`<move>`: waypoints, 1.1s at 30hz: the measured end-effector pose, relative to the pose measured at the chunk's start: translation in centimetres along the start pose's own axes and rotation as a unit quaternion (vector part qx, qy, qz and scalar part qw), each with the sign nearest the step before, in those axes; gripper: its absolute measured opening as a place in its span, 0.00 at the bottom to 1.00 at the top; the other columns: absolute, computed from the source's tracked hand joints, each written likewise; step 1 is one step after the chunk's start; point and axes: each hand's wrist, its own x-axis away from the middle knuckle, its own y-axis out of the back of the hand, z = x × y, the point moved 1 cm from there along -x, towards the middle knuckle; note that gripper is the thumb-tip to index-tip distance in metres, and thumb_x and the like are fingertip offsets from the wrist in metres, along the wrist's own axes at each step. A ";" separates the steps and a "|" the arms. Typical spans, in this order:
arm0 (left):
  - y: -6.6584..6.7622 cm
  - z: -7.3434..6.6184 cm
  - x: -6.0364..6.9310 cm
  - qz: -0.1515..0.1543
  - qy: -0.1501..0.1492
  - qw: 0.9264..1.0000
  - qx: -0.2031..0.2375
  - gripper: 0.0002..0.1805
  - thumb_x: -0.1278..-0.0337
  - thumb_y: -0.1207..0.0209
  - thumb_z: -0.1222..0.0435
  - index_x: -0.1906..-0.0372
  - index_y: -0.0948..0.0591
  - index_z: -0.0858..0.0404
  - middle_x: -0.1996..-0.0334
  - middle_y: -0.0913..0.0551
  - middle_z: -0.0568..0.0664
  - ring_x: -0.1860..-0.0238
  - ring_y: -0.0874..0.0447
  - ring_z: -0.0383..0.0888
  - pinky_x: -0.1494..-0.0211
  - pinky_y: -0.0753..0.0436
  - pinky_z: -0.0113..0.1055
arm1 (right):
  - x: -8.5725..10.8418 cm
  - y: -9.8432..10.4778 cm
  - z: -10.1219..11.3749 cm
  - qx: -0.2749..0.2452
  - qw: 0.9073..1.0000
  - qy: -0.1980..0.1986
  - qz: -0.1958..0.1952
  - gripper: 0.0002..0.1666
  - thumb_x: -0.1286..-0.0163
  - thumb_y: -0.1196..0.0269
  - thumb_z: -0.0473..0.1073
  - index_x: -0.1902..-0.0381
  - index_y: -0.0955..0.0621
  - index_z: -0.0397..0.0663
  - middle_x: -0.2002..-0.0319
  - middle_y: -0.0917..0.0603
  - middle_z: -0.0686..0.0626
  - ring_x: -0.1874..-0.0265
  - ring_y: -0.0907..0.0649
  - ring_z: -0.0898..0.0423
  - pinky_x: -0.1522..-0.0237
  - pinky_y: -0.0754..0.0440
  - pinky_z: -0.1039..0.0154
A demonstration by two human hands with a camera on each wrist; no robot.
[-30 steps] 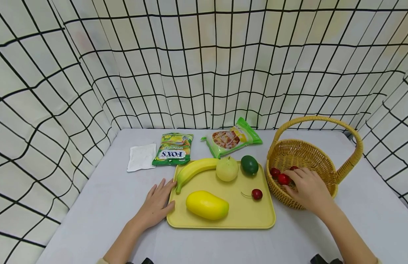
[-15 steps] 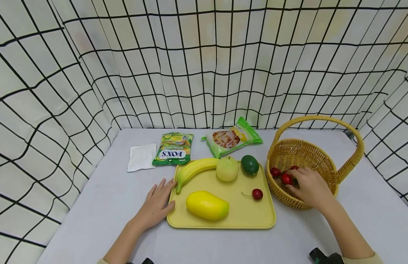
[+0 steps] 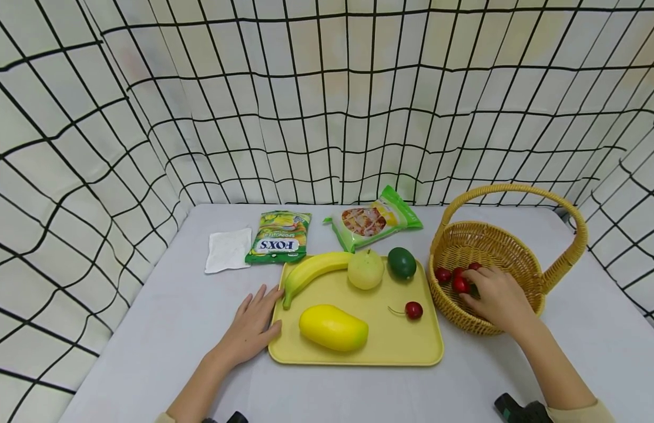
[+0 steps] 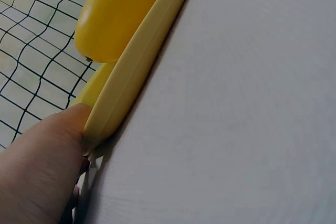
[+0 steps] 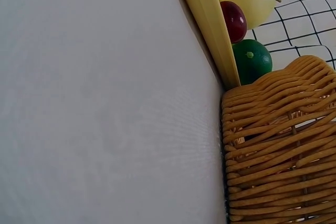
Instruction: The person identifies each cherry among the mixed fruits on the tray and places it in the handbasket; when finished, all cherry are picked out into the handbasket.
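Note:
My right hand (image 3: 501,299) reaches into the wicker basket (image 3: 488,235), thumb and fingertips around a bright red cherry (image 3: 460,285). Other dark red cherries (image 3: 442,275) lie close by in the basket; the hand covers part of its inside. In the right wrist view the basket's woven side (image 5: 283,156) hides the hand. At the left edge of the yellow tray (image 3: 379,352), my left hand (image 3: 251,329) rests with fingers spread and thumb at the rim. The left wrist view shows that thumb (image 4: 47,156) touching the tray's end. A stemmed cherry (image 3: 413,311) lies on the tray.
The tray also bears a banana (image 3: 311,273), a pale green pear (image 3: 365,270), a dark green avocado-like fruit (image 3: 401,263) and a yellow mango (image 3: 333,328). Behind are a FOX'S candy bag (image 3: 279,238), a green snack bag (image 3: 371,223) and a white packet (image 3: 228,251). The basket handle (image 3: 509,189) arches high.
My right hand has shifted slightly right inside the basket, the red cherry moving with it. Another cherry now shows behind it. The left hand stays on the tray edge.

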 end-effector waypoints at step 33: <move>0.0 0.1 0.0 0.002 0.002 1.000 -0.002 0.32 0.40 0.49 0.56 0.33 0.40 0.62 0.32 0.41 0.54 0.30 0.56 0.55 0.32 0.61 0.53 | -0.3 -0.3 -0.1 0.015 1.000 -0.010 -0.017 0.21 0.51 0.30 0.43 0.60 0.19 0.39 0.66 0.18 0.40 0.66 0.23 0.42 0.66 0.26 0.46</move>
